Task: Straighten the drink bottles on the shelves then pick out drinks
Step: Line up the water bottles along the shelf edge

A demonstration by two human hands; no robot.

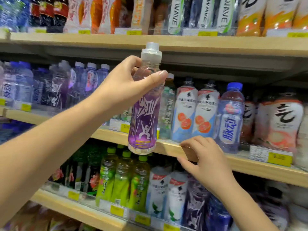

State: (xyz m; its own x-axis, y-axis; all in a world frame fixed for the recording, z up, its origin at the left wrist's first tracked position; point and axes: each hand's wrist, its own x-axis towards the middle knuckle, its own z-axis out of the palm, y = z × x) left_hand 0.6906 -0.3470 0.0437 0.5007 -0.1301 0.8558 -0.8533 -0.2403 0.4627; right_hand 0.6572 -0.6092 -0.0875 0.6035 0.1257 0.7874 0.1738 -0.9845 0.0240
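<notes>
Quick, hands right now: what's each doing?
Left hand: holding the purple bottle by its neck.
Right hand: gripping the shelf edge.

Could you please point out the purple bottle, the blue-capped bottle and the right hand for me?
purple bottle (143, 117): head view, middle of its label.
blue-capped bottle (230, 120): head view, on its white label.
right hand (206, 157): head view, back of the hand, pinching the shelf edge (166, 147).
</notes>
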